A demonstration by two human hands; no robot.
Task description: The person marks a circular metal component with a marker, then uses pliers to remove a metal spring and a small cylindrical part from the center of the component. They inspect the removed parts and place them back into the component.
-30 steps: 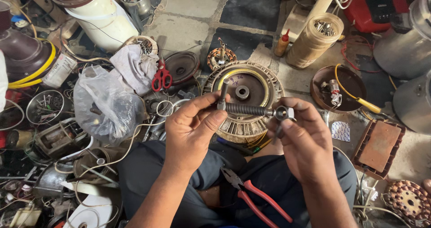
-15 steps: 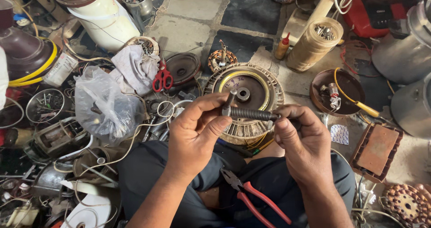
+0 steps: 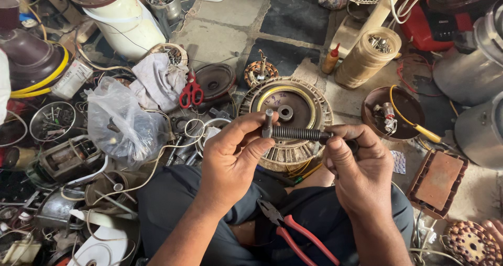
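Above the round motor stator (image 3: 285, 120), one threaded rod (image 3: 296, 134) lies level between two hands: the left hand (image 3: 233, 158) pinches its capped end, the right hand (image 3: 359, 166) clamps the other. One pair of red-handled pliers (image 3: 296, 234) rests on the lap.

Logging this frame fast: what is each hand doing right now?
Left hand: closed on one end of the threaded rod.
Right hand: closed on the rod's other end.

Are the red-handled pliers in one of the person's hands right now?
No, the red-handled pliers lie on the lap, while the left hand and right hand hold a threaded rod.
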